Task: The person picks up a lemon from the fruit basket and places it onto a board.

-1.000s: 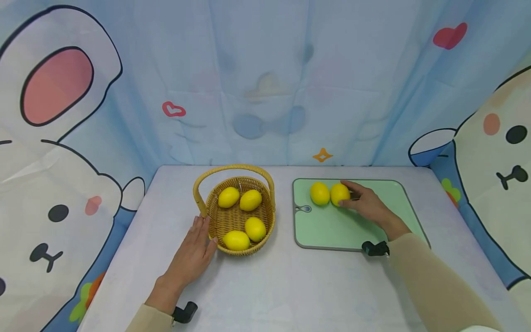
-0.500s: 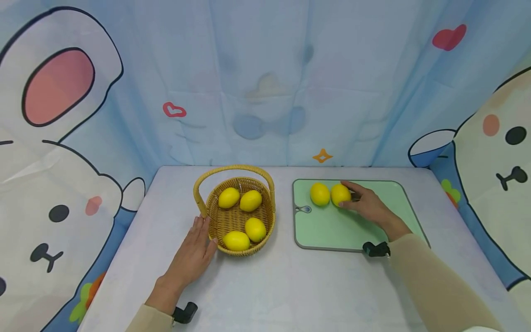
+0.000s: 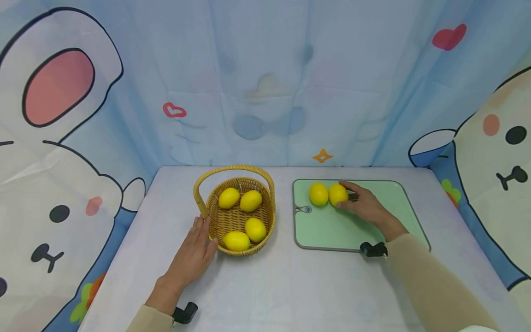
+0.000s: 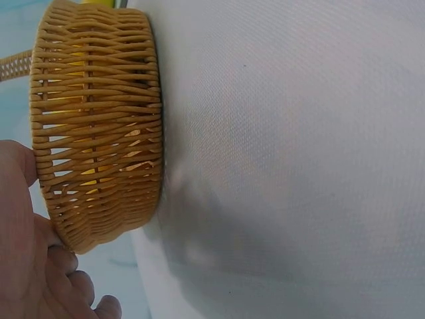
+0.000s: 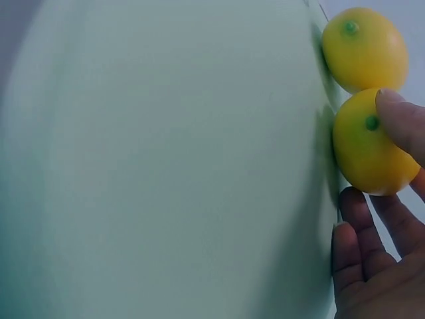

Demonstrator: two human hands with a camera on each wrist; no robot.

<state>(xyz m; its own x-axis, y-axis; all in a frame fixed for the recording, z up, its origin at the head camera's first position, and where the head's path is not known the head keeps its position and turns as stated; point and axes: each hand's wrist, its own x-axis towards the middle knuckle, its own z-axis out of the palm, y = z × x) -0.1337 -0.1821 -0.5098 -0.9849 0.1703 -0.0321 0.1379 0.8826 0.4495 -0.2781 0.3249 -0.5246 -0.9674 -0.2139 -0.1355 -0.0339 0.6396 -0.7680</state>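
Left hand: fingers extended, loose wide grip, touching left side of round tan wicker basket with arched handle. Inside basket: four yellow oval lemons, two at far side, two at near. Right, on pale-green rectangular board: left lemon touching right lemon, pinched between thumb and fingers in narrowed grip of right hand.

No text, label, brand or number can be read; the far curtain bears printed signs: 1 outlined red heart at left, 1 filled heart at right, 1 orange 4-pointed star between.
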